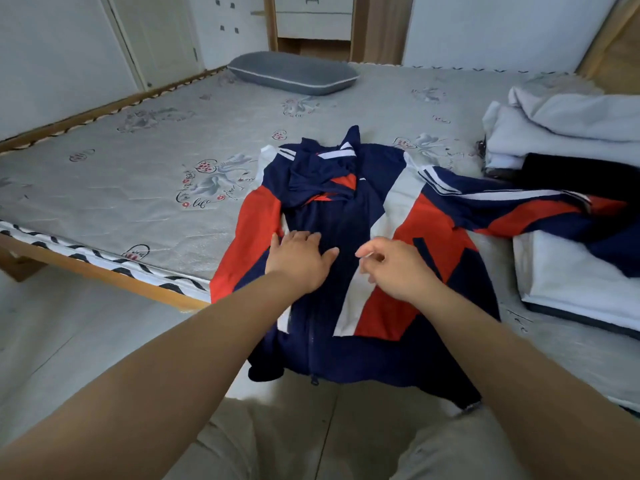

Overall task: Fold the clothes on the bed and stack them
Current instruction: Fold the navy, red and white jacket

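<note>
The navy, red and white jacket (349,244) lies front-up across the near corner of the bed (138,188), its hem hanging over the mattress edge toward the person's knees. That overhang is the first risk: any sideways tug during a fold could drag the lower part further off and pull the whole garment toward the floor.

The left hand (299,259) rests flat on the dark front panel with its fingers (311,237) straight and spread, gripping nothing. The right hand (394,268) hovers just over the white and red panel, fingers loosely curled and apparently holding nothing, though whether the fingertips pinch a bit of cloth cannot be told.

The jacket's left sleeve looks already tucked along the body, while the right sleeve (519,209) trails away to the right and drapes over a folded white item with a dark edge (568,282). Folding that sleeve in may disturb this item or snag on it.

Further up, the hood area (322,174) sits bunched and crooked, so a fold made over it would likely come out lumpy and stack badly.

Beyond the sleeve, a dark garment (571,174) and a heap of white cloth (554,126) crowd the right side, leaving little room there. A grey pillow (294,72) lies at the far end, well apart.
</note>
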